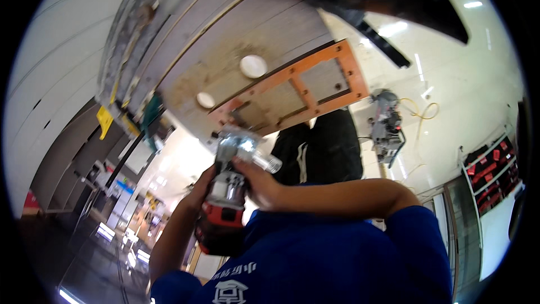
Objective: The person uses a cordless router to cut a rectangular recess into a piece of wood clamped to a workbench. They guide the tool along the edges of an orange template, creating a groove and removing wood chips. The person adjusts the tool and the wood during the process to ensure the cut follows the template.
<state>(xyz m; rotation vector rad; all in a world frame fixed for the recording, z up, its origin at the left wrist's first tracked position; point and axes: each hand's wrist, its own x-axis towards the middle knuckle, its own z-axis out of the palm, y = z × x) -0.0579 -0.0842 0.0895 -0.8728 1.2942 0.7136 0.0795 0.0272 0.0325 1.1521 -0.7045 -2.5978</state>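
Observation:
A trim router with a silver body, a clear guard and a red and black battery end is held tilted in front of my body. My left hand wraps round its left side. My right hand grips the other side near the clear guard. Just beyond the router, an orange template with rectangular openings lies along the near edge of a grey board. The guard's end overlaps the template's left end in view; whether they touch, I cannot tell. Some of the router's lower end is blurred.
Two round white spots mark the board, with dust around them. A black clamp with a red tip sits at the board's far right. At left is a green clamp. A grey machine with a yellow cord stands on the floor, right.

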